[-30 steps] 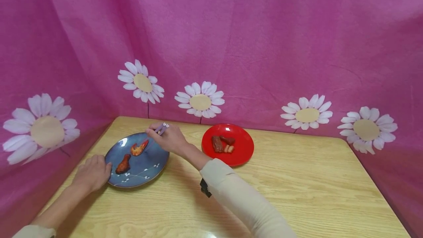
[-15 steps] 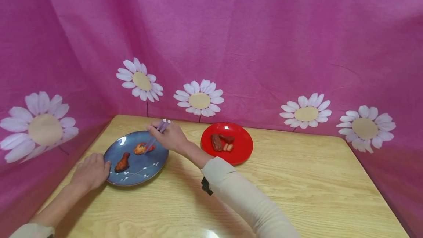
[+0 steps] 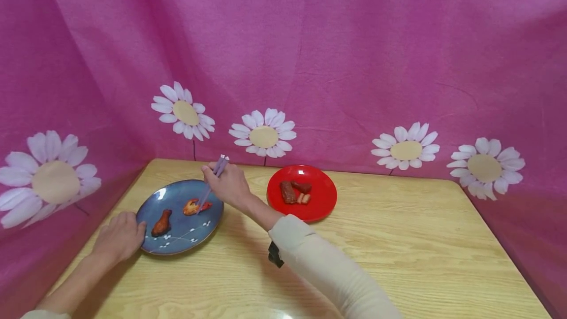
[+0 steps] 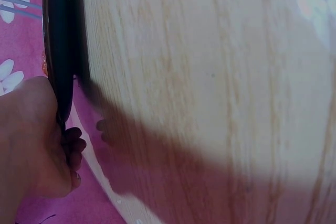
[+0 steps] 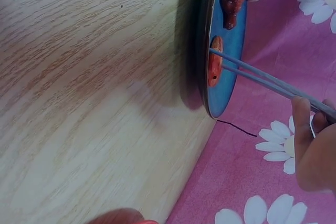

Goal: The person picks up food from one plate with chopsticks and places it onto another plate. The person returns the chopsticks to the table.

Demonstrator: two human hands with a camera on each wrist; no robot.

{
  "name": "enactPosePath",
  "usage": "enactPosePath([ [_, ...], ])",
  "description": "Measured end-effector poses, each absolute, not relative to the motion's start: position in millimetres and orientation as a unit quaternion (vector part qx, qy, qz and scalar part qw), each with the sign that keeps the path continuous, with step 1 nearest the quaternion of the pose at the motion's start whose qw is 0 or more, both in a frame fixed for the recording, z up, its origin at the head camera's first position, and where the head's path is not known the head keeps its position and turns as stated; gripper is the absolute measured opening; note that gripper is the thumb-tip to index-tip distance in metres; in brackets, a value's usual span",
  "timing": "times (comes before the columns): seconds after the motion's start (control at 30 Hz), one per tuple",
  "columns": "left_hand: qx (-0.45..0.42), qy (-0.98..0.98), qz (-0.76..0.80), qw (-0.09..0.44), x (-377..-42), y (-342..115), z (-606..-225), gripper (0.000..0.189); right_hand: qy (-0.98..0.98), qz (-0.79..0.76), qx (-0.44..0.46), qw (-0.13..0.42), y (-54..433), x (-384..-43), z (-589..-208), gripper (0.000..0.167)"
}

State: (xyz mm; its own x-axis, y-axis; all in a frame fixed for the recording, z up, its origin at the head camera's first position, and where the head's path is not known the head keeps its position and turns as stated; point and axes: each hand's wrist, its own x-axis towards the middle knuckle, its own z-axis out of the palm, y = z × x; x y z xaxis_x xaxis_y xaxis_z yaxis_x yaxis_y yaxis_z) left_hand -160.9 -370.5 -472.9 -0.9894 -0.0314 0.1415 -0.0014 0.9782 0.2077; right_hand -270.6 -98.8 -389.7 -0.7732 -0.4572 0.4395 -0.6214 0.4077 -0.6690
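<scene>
My left hand (image 3: 118, 238) grips the near-left rim of a dark blue plate (image 3: 174, 189), its fingers curled under the edge in the left wrist view. On that plate lie a brown drumstick (image 3: 162, 223) and an orange-red piece that looks like a shrimp (image 3: 191, 207). A pair of purple-grey chopsticks (image 5: 268, 81) is held in my right hand (image 3: 232, 187) above the plate's right side. Their tips are at the shrimp, one on either side of it as the right wrist view shows; whether they squeeze it, I cannot tell.
A red plate (image 3: 324, 203) stands right of the blue one, behind my right forearm. It bears a brown meat slab (image 3: 288, 192), a darker meat piece (image 3: 302, 187) and small tan pieces (image 3: 303, 199). Pink flowered cloth (image 3: 336, 63) hangs around the wooden table (image 3: 398, 240).
The shrimp has turned from a tilted pose to lying flatter, slightly further right on the blue plate. My right hand and the chopsticks shifted slightly right and became more upright. My left hand keeps its grip.
</scene>
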Motion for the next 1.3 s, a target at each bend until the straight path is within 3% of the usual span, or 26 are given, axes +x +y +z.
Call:
enactPosePath([
  [0.67, 0.007, -0.993, -0.096, 0.072, -157, -370, -476, 0.030, -0.819, 0.457, 0.324, 0.125, -99, -257, -379, 0.034],
  [0.93, -0.002, -0.991, -0.092, 0.097, -160, -369, -476, 0.027, -0.788, 0.522, 0.315, 0.091, -89, -254, -365, 0.038],
  [1.3, 0.001, -0.993, -0.089, 0.081, -162, -370, -474, 0.029, -0.757, 0.590, 0.272, 0.072, -69, -259, -360, 0.037],
])
